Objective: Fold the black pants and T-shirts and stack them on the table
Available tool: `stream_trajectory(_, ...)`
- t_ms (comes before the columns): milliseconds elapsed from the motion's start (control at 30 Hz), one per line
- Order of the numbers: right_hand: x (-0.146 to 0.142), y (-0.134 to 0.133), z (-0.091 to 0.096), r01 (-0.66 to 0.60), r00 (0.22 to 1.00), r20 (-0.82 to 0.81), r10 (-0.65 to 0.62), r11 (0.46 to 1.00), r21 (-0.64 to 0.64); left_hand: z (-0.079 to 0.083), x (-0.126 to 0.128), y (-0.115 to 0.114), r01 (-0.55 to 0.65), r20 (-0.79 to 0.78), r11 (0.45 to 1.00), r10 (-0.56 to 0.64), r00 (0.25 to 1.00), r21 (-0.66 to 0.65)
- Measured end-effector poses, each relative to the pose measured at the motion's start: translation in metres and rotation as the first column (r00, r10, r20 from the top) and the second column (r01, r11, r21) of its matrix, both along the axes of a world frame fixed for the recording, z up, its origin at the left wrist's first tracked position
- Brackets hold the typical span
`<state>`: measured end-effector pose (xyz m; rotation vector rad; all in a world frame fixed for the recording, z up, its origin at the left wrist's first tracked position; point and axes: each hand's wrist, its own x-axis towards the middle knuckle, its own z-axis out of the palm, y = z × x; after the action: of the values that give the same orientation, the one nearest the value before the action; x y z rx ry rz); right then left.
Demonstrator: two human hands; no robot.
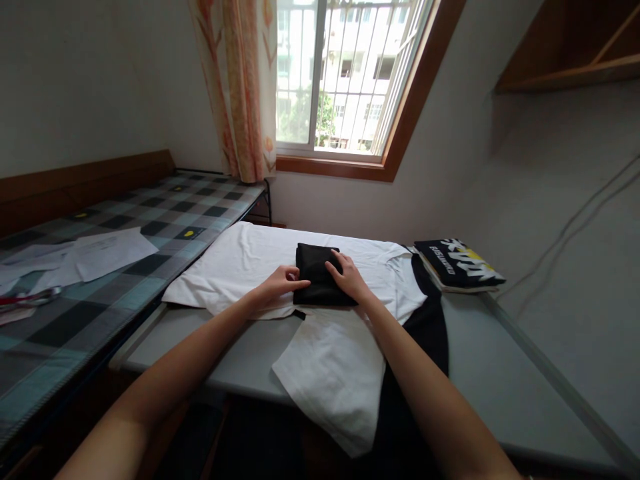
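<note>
A small folded black garment (316,268) lies on a spread-out white T-shirt (250,260) on the grey table (500,360). My left hand (280,280) pinches the black garment's left edge, fingers closed on the cloth. My right hand (347,275) rests flat on the garment's right side, fingers stretched out and pressing down. One white sleeve (330,380) hangs over the table's near edge. A second black garment (430,320) lies partly under the white shirt at its right.
A folded black item with white and yellow lettering (460,265) sits at the table's far right. To the left stands a bed with a checked cover (150,220), papers (90,253) and scissors (30,298). Window and curtain (243,87) behind.
</note>
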<state>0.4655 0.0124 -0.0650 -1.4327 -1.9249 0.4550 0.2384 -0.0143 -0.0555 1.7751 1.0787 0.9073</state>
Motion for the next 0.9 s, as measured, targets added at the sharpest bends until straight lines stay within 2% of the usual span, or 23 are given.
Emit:
stream_trajectory(133,0.0,-0.005,-0.001,0.023,0.995,0.101,-0.019,0.999,-0.029,0.001,0.002,-0.002,-0.119,0.054,0.992,0.121,0.991,-0.043)
stream_trajectory(233,-0.003,-0.013,0.005,0.036,0.977,0.21,-0.034,0.999,-0.006,0.001,0.002,-0.004,-0.146,0.105,0.985,0.155,0.982,-0.089)
stream_trajectory(367,-0.01,-0.024,0.016,-0.034,0.931,0.364,0.016,0.998,0.043,0.0,-0.001,-0.004,-0.197,0.095,0.977,0.204,0.974,-0.08)
stream_trajectory(467,-0.016,-0.03,0.02,-0.094,0.881,0.467,0.071,0.995,0.027,0.001,-0.002,-0.005,-0.235,-0.039,0.972,0.235,0.971,-0.009)
stream_trajectory(567,-0.02,-0.033,0.021,-0.109,0.849,0.52,0.09,0.994,0.006,0.006,0.001,-0.01,-0.332,-0.227,0.916,0.381,0.896,0.227)
stream_trajectory(633,-0.022,-0.034,0.021,-0.11,0.84,0.533,0.095,0.994,-0.004,0.009,0.003,-0.014,-0.282,-0.287,0.854,0.429,0.856,0.437)
stream_trajectory(700,-0.023,-0.034,0.021,-0.104,0.839,0.536,0.097,0.994,-0.018,0.011,0.004,-0.016,-0.114,-0.359,0.825,0.359,0.862,0.553)
stream_trajectory(800,-0.022,-0.033,0.022,-0.071,0.847,0.523,0.093,0.995,-0.063,0.007,0.001,-0.012,0.093,-0.508,0.861,0.205,0.837,0.5)
stream_trajectory(900,-0.018,-0.031,0.021,-0.016,0.867,0.491,0.084,0.99,-0.14,0.001,-0.003,-0.003,0.139,-0.586,0.903,0.141,0.798,0.407)
